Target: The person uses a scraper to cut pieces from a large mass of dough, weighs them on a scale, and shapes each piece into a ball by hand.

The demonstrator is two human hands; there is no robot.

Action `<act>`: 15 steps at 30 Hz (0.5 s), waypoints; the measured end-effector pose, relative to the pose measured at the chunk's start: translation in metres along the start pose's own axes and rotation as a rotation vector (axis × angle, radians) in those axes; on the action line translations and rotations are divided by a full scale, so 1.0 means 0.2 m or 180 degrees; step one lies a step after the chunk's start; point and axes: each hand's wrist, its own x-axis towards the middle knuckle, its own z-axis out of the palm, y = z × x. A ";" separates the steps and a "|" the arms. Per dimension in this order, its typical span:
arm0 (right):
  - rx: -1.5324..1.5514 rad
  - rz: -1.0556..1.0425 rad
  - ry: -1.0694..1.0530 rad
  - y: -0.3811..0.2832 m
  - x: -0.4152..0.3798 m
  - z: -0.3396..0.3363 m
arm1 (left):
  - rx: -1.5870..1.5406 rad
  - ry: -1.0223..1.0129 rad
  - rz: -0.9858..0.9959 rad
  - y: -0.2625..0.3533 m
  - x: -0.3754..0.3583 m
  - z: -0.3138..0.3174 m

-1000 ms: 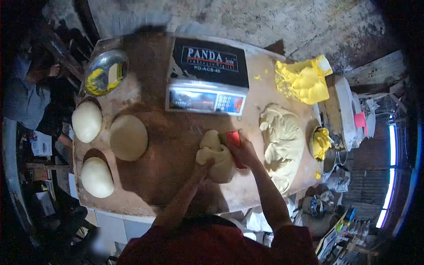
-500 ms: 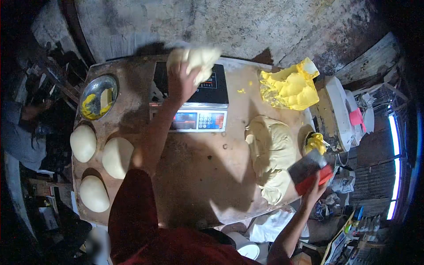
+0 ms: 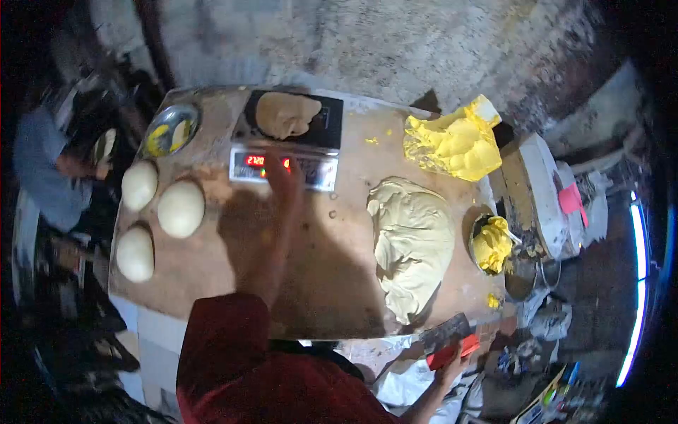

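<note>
My left hand (image 3: pixel 284 180), somewhat blurred, is over the front of the digital scale (image 3: pixel 321 173), fingers apart and holding nothing. A lump of dough (image 3: pixel 286 114) rests on the scale's black top, and red digits glow on its display. Off the table's front edge, my right hand (image 3: pixel 454 364) is closed around the red handle of a dough scraper (image 3: pixel 445 335), its dark blade pointing up and left. A large, creased mass of dough (image 3: pixel 413 240) lies on the table just beyond the scraper. Smooth round dough balls (image 3: pixel 181 208) sit at the left.
Yellow margarine or butter (image 3: pixel 459 141) in an opened wrapper stands at the back right. A bowl of the yellow fat (image 3: pixel 492 245) is at the table's right edge. A metal bowl (image 3: pixel 171 130) occupies the far left corner. Another person (image 3: pixel 53 169) is at the left.
My left hand has put the dough lump on the scale, let go and drawn back toward me. My right hand has moved down and left with the scraper. The view has shifted slightly.
</note>
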 end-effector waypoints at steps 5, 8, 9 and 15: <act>0.0424 0.0359 -0.0248 0.23 0.16 -0.32 | -0.0143 -0.3033 0.0478 0.54 -1.48 -1.16; 0.0504 0.0474 -0.0044 0.21 0.17 -0.41 | -0.0484 -0.2561 0.1232 0.96 -1.54 -1.26; 0.0496 0.0485 0.0110 0.16 0.13 -0.40 | -0.0439 -0.2549 0.1193 1.01 -1.55 -1.23; 0.0701 0.0294 0.0065 0.06 0.19 -0.30 | -0.1333 -0.2178 0.0266 1.14 -1.68 -0.88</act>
